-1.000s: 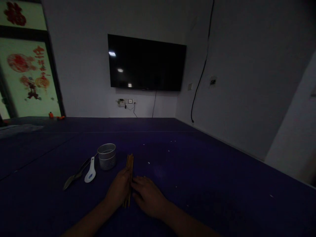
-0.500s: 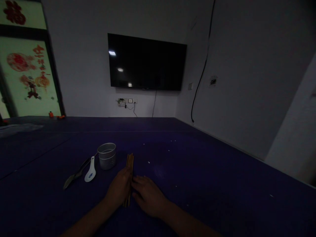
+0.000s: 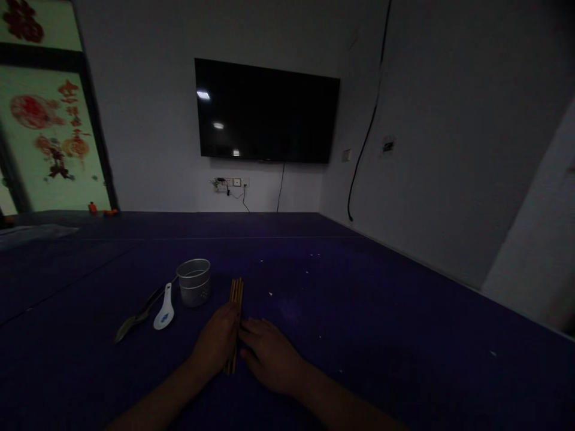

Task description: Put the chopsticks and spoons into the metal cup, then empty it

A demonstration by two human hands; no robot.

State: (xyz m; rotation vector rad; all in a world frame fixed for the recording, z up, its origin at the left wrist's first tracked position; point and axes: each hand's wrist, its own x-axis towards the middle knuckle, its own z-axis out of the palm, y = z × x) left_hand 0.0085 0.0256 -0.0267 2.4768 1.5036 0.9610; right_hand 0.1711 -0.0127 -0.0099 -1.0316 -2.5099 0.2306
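Note:
A bundle of wooden chopsticks (image 3: 236, 291) lies on the dark blue table (image 3: 359, 311), pointing away from me. My left hand (image 3: 216, 341) presses against the bundle's left side, fingers together. My right hand (image 3: 269, 352) lies flat against its right side, fingers stretched toward the sticks. The near half of the bundle is hidden between the two hands. A small metal cup (image 3: 194, 282) stands just left of the sticks.
Left of the cup lie a white ceramic spoon (image 3: 164, 312) and a dark metal spoon (image 3: 135, 318). A black TV (image 3: 266, 112) hangs on the far wall. A decorated window (image 3: 49, 137) is at the far left. The room is dim.

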